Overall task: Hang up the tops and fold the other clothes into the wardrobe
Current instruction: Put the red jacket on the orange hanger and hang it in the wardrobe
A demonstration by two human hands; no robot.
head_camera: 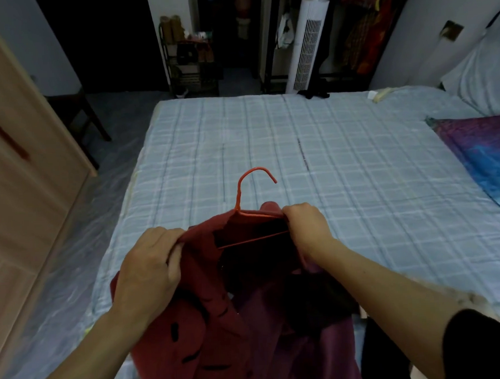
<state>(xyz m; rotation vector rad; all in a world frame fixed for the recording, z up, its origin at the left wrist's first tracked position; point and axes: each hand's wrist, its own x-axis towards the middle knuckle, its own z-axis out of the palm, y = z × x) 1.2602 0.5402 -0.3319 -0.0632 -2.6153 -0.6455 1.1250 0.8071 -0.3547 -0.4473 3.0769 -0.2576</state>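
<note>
Though dim, bed (327,144) beside wardrobe (25,178)

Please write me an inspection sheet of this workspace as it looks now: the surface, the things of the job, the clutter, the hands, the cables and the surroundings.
Surface: bed with a pale blue checked cover, mostly bare.
Job's things: red top held up over the near edge of the bed; orange hanger set in its neck opening, hook sticking out.
Clutter: purple-blue cloth at the right edge of the bed; pillow behind it.
Grippers: left hand grips the top's left shoulder; right hand grips the right shoulder at the hanger's end.
Cables: nothing seen.
Surroundings: wooden wardrobe at left; shoe rack, white tower fan and hanging clothes beyond the bed.
</note>
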